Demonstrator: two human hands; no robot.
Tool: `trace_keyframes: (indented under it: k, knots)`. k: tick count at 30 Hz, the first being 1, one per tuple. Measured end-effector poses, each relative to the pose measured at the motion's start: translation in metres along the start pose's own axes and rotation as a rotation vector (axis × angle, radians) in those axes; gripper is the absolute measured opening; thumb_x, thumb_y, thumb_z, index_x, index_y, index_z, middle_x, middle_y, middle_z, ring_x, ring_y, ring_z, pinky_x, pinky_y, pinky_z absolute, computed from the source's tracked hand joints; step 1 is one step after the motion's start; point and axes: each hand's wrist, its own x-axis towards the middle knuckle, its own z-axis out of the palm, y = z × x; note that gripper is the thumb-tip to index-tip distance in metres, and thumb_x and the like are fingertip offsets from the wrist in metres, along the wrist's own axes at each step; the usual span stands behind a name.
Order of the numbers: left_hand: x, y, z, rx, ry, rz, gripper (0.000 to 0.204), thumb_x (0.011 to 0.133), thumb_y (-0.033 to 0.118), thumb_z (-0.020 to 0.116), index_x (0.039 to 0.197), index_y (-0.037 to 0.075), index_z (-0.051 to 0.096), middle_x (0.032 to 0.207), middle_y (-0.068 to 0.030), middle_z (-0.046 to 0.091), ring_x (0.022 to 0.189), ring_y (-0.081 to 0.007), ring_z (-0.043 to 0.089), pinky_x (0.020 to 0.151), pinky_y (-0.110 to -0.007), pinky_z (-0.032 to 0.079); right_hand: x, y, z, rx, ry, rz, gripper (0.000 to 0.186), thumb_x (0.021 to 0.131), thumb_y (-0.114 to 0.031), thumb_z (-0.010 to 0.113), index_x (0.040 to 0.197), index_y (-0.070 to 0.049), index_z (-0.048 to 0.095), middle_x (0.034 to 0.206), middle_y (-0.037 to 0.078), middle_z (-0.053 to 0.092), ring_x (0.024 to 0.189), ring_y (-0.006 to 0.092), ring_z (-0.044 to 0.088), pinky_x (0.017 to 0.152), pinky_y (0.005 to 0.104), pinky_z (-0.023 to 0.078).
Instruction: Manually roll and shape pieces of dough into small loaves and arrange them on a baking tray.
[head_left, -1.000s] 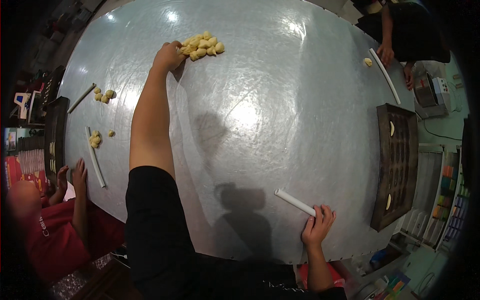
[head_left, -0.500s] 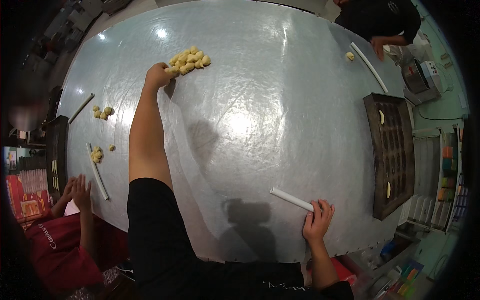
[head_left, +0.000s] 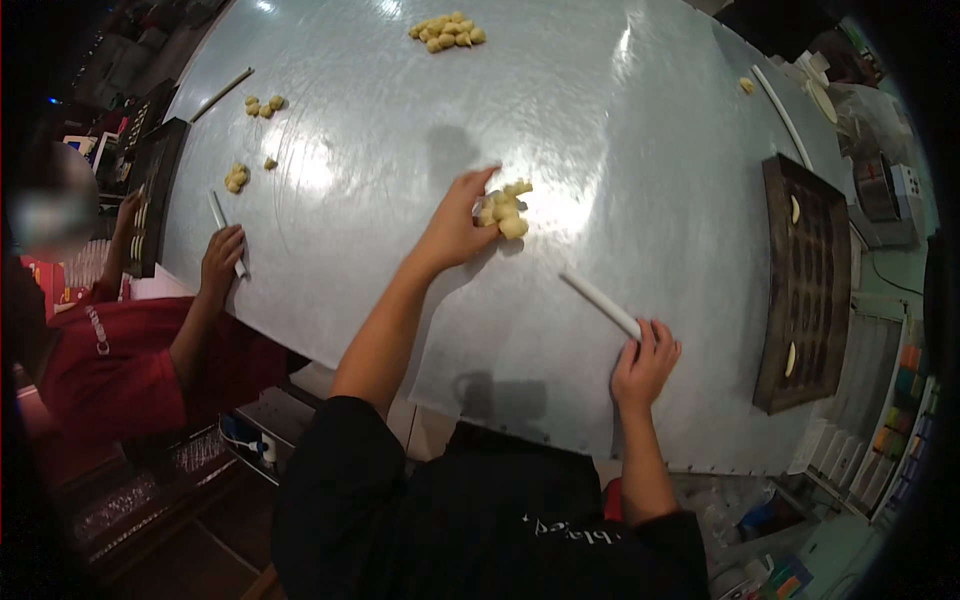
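My L hand [head_left: 462, 222] is curled round the L side of a dough clump [head_left: 510, 212], holding it nr the middle of the shiny grey table [head_left: 350, 250]; can't tell if the clump's touching the surface. My R hand [head_left: 645, 372] is over the near end of a white tube [head_left: 598, 300], thumb & fingers close to it, tho can't tell how tight. Bigger dough pile [head_left: 447, 33] sits nr the far edge, dark tray [head_left: 773, 290] w/ 2 pale strips [head_left: 791, 360] off to my R.

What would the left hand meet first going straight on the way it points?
The left hand would first meet the dough pieces touching it; beyond, the way looks free, though depth is unclear.
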Motion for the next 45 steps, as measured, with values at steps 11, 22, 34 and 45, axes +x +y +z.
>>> trace_keyframes:
  k: [11, 22, 34, 45]
  knots:
    - [-0.042, -0.030, 0.044, 0.417, 0.367, -0.176, 0.031, 0.080, 0.014, 0.073, 0.107, 0.001, 0.066, 0.093, -0.0109, 0.069, 0.082, -0.0198, 0.067, 0.076, -0.032, 0.053, -0.015, 0.015, -0.011, 0.192, -0.079, -0.096, 0.030, 0.091, -0.012, 0.054, 0.120, -0.007, 0.059, 0.127, 0.013, 0.050, 0.124, 0.0338, 0.043, 0.110, 0.0504, 0.029]
    - [-0.065, -0.022, 0.035, -0.099, 0.439, -0.586, 0.027, 0.080, 0.008, 0.070, 0.106, 0.003, 0.063, 0.092, -0.0091, 0.066, 0.079, -0.0189, 0.064, 0.069, -0.033, 0.053, -0.043, 0.054, -0.035, 0.313, -0.073, -0.183, 0.031, 0.087, -0.007, 0.055, 0.117, -0.005, 0.061, 0.122, 0.013, 0.054, 0.117, 0.0344, 0.047, 0.101, 0.0430, 0.040]
    - [-0.041, 0.028, 0.076, 0.366, 0.099, -0.019, 0.018, 0.088, 0.022, 0.063, 0.093, 0.007, 0.072, 0.119, -0.0092, 0.063, 0.107, -0.0273, 0.060, 0.091, -0.040, 0.047, -0.046, 0.057, -0.038, 0.357, -0.043, -0.205, 0.030, 0.086, -0.006, 0.055, 0.115, -0.003, 0.061, 0.116, 0.015, 0.056, 0.110, 0.0344, 0.050, 0.098, 0.0427, 0.041]
    - [-0.180, 0.012, 0.177, 0.899, -0.352, 0.365, 0.049, 0.089, 0.029, 0.055, 0.135, 0.014, 0.050, 0.151, -0.0141, 0.035, 0.140, -0.0377, 0.031, 0.109, -0.067, 0.019, -0.068, 0.082, -0.060, 0.978, -0.051, 0.423, 0.032, 0.094, -0.013, 0.055, 0.124, -0.002, 0.054, 0.115, 0.016, 0.059, 0.106, 0.0264, 0.056, 0.092, 0.0330, 0.043]
